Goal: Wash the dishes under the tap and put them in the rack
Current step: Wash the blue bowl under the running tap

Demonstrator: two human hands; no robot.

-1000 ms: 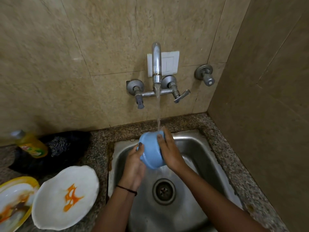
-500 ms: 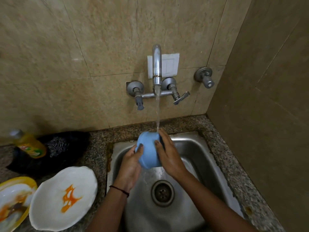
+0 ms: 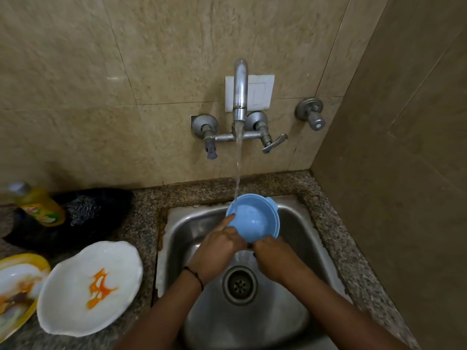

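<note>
Head view: the left hand [image 3: 217, 245] and right hand [image 3: 274, 253] both grip the near rim of a blue bowl [image 3: 255, 219]. It is held just beyond the knuckles, under the stream from the tap [image 3: 240, 89], above the sink [image 3: 298, 223]. A sauce-stained white plate [image 3: 75, 299] lies left of the left hand.

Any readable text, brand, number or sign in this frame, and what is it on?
Label on the yellow bottle: coloured print, too blurred to read.
The white wall plate behind the tap: no marking visible.
The blue bowl and the white plate: no text.
</note>
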